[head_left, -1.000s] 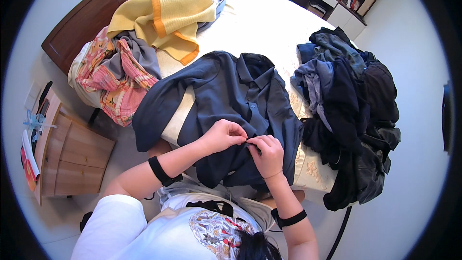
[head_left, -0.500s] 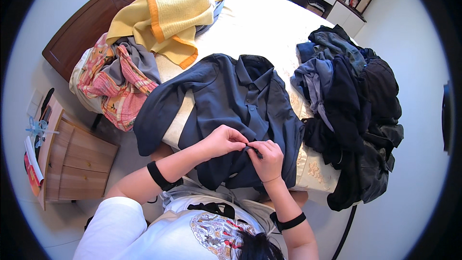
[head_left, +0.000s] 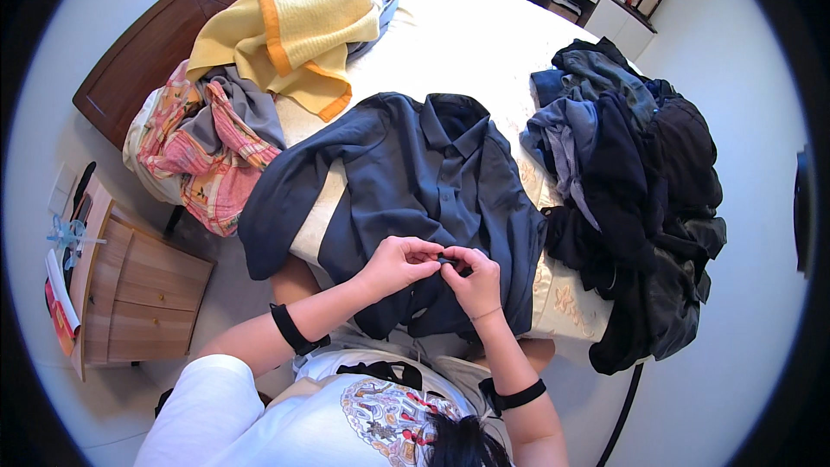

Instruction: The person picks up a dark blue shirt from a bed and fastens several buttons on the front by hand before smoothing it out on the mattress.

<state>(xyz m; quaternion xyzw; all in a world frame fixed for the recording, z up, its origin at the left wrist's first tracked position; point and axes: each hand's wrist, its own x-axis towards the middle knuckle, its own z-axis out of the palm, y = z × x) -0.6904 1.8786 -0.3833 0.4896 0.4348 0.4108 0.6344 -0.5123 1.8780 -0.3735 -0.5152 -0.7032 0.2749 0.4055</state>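
Note:
A dark grey button-up shirt (head_left: 389, 164) lies spread on the near edge of the bed, its collar pointing away from me. Its left-lying sleeve reaches toward the near left side. My left hand (head_left: 402, 264) and my right hand (head_left: 473, 281) meet over the lower front of the shirt. Both pinch the front placket between thumb and fingers, with a small fold of dark cloth between the fingertips. Whether a button sits in that fold is too small to tell. Above the hands, the placket runs up to the collar.
The pale bed (head_left: 458, 35) carries a heap of dark clothes (head_left: 622, 156) on the right, hanging over its edge. At the far left lie a yellow blanket (head_left: 320, 17) and pink patterned bedding (head_left: 207, 164) by the wooden headboard (head_left: 130, 69). A wooden bedside cabinet (head_left: 147, 294) stands left.
Both hands have shifted slightly up along the shirt front, staying together at the placket. My right hand's fingers have changed their pinch. The shirt has barely moved.

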